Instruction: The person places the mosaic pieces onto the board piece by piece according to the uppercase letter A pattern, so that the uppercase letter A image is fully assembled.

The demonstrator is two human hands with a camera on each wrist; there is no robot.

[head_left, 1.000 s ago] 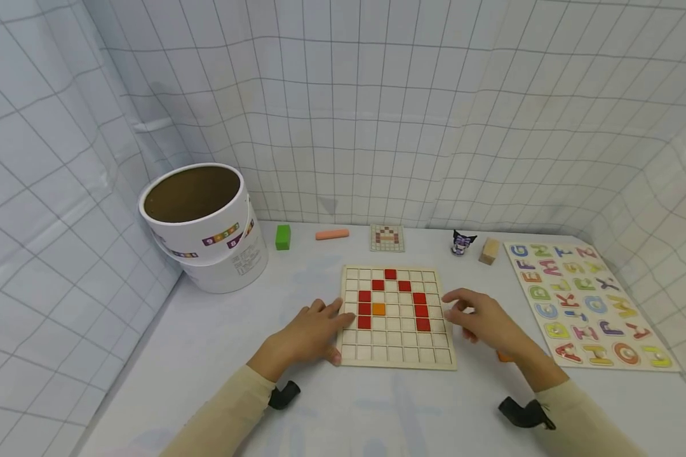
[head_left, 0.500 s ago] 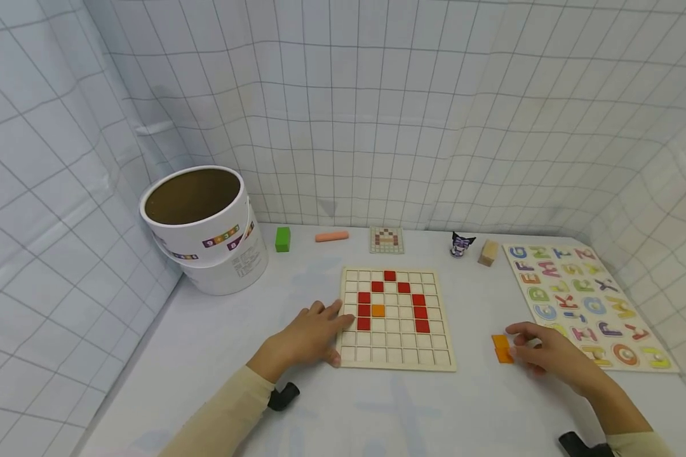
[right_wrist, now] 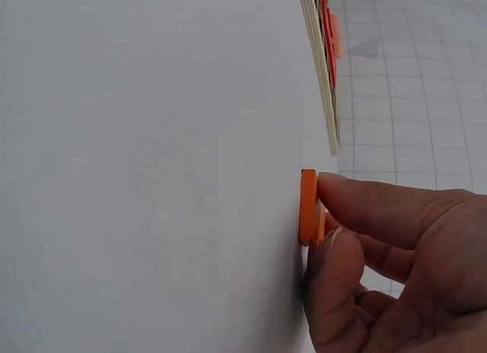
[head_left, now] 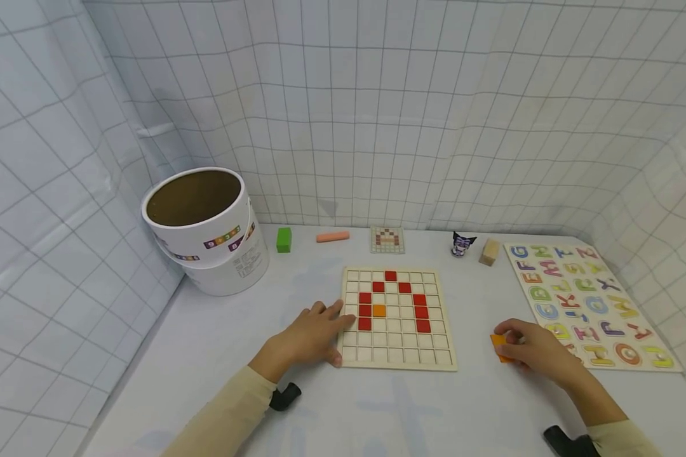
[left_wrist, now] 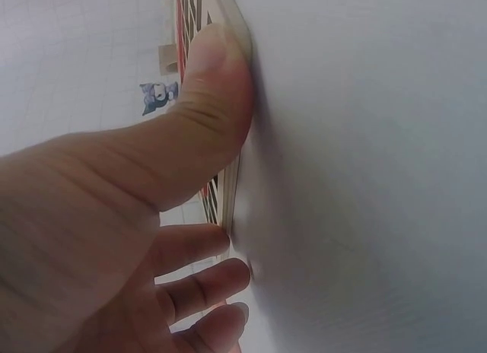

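In the head view, my left hand (head_left: 314, 333) rests against the left edge of a wooden grid board (head_left: 397, 355), one finger lying over its rim. The left wrist view shows the thumb (left_wrist: 213, 87) touching the board's edge, the other fingers loosely spread. Red square tiles (head_left: 421, 312) form an arch on the grid, with one orange tile (head_left: 379, 311) inside it. To the right of the board, my right hand (head_left: 540, 352) pinches at an orange square tile (head_left: 498, 340) on the table. In the right wrist view, thumb and finger meet at that tile (right_wrist: 308, 207); another orange piece is partly hidden behind it.
A white bucket (head_left: 223, 254) stands at the left. Along the back lie a green block (head_left: 284, 240), a pink stick (head_left: 333, 237), a small pattern card (head_left: 387, 240), a figurine (head_left: 460, 245) and a wooden block (head_left: 490, 252). A letter puzzle board (head_left: 589, 304) lies at the right.
My right hand has moved from the board's right edge to the orange tiles at the right, and its fingers have closed over them. My left hand stays at the board.
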